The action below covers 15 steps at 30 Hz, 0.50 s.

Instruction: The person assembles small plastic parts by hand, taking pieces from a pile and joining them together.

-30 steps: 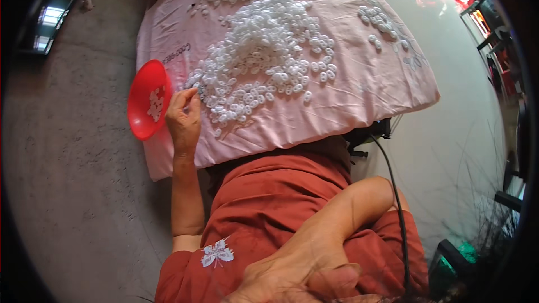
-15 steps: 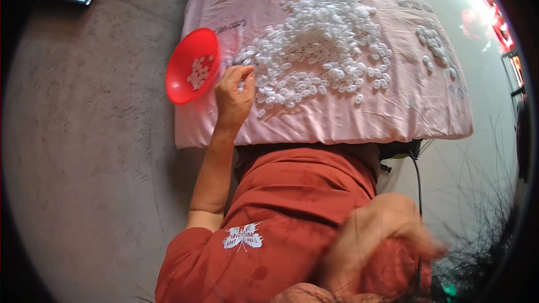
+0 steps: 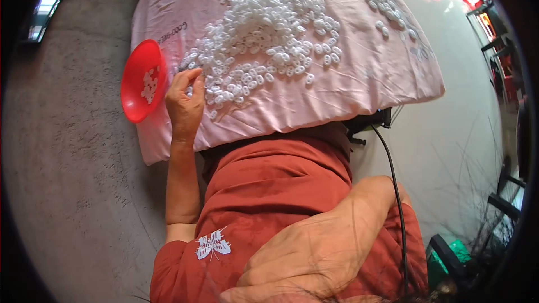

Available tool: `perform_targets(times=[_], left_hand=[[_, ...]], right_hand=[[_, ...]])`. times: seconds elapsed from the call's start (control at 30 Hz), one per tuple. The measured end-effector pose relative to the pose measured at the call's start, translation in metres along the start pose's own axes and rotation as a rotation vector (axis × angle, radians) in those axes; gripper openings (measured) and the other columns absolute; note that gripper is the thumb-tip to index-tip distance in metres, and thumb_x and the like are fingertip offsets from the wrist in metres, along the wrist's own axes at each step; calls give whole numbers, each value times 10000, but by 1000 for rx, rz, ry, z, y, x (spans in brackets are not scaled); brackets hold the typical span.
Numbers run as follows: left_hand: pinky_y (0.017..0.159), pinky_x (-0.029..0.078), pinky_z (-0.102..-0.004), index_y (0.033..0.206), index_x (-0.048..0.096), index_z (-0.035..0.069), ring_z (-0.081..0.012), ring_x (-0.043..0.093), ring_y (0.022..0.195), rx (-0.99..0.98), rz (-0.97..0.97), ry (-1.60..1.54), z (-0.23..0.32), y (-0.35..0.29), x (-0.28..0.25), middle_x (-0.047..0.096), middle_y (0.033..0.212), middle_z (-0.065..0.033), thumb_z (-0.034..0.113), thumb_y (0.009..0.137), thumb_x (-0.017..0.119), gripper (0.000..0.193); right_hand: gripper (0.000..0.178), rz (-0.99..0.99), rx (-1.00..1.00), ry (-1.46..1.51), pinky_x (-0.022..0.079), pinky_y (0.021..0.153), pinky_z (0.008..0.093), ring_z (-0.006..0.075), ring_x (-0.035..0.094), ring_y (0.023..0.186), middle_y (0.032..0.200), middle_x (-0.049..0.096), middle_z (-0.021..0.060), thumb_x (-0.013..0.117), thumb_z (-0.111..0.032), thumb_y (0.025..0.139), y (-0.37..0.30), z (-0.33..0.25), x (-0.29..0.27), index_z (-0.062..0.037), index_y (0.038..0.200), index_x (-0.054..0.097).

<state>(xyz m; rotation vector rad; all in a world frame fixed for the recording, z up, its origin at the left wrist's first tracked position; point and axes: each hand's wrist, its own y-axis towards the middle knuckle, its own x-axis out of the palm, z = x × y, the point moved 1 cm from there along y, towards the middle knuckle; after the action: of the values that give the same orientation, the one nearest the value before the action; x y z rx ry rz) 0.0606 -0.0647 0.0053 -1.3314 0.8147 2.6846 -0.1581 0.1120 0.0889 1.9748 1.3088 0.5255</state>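
Observation:
My left hand (image 3: 185,104) rests on the pink cloth at the left edge of a pile of small white oval plastic pieces (image 3: 269,17), many with two holes. Its thumb and forefinger are closed in a pinch, and whatever may be between them cannot be made out. A white piece shows beside the curled fingers. Just left of this hand, a red bowl (image 3: 132,87) stands tilted in the view with several small white pieces inside. My right hand (image 3: 306,247) is raised in front of my chest, close to the camera, back outward; its fingers are mostly hidden at the lower edge.
Pink printed cloth (image 3: 359,73) covers the table. A smaller group of white pieces (image 3: 387,8) lies at its far right. A black cable (image 3: 393,179) hangs on the right, near a green object (image 3: 452,255). Grey floor (image 3: 84,163) lies on the left.
My right hand has swung left across my chest, nearer the camera. The whole view has shifted, so table and bowl appear further left. My left hand stays by the pile, still pinched.

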Motion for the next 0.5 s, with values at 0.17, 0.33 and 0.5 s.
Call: perform_targets(times=[0.17,0.33,0.5], left_hand=[[767,499,-296,980,654,-12,-194,642,831,39,10,21,-3,0,0,655,909,-108,-18,851,601,140],[793,490,-276,994,656,-9,-164,627,869,11,2,27,-10,-4,3,659,930,-85,8,873,611,131],[796,479,-269,1004,654,-6,-146,613,886,17,-16,-28,5,-3,5,657,931,-69,15,884,610,130]], right_hand=[[494,-8,-37,-43,497,838,431,389,610,936,1034,605,231,583,-222,901,12,16,14,46,1296,456],[516,-60,-64,-14,481,876,435,394,594,982,1093,593,223,592,-231,903,11,25,1,49,1310,444],[657,13,259,-130,380,1035,448,410,457,1236,1329,479,238,523,-486,926,-41,93,-41,31,1325,459]])
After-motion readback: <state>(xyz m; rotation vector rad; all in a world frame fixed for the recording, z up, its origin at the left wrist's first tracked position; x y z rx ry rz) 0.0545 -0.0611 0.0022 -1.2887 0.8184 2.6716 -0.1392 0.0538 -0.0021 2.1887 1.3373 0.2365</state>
